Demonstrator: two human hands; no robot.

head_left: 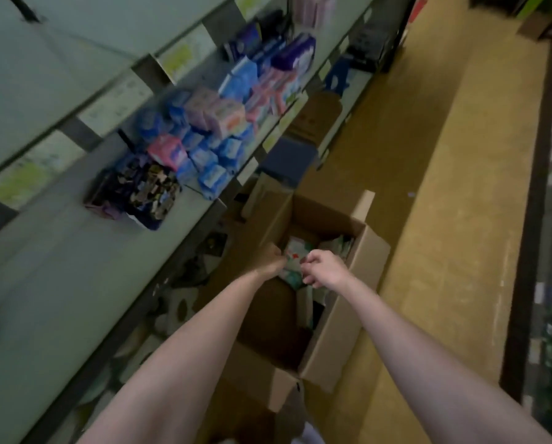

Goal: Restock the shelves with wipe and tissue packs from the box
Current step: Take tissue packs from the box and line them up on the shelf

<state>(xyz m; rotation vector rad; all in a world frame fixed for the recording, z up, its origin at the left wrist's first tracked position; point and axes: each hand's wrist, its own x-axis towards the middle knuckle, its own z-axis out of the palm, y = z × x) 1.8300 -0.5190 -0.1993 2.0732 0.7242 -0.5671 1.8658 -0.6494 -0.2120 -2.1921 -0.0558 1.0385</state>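
Reaching down into the open cardboard box (pixel 341 331) on the floor beside the shelving, with both arms at full stretch. Left hand (pixel 273 259) curled at the left edge of a pale pack (pixel 295 256) with red and green print; right hand (pixel 324 270) curled at its right edge. Grip on both sides judged to be a fingertip pinch on the pack wrapper, though blur and the backs of the hands hide the finger ends. Pack lying at the top of the load inside the box, toward the far end, with further packs (pixel 338 245) visible beside it. Shelf (pixel 76 251) to the left already carrying a heap of blue and pink packs (pixel 204 139) and a dark patterned pack (pixel 146 193), with bare surface nearer the camera. Risks noted: slippage of a soft, slick wrapper out of so shallow a pinch during the lift; snagging on the raised box flap (pixel 365 203) or the box wall; dragging neighbouring packs up and over the side. Placement against the loose heap likely to topple packs off the shelf edge. Long bent-over reach reducing control; shorter reach and fuller hold advised.
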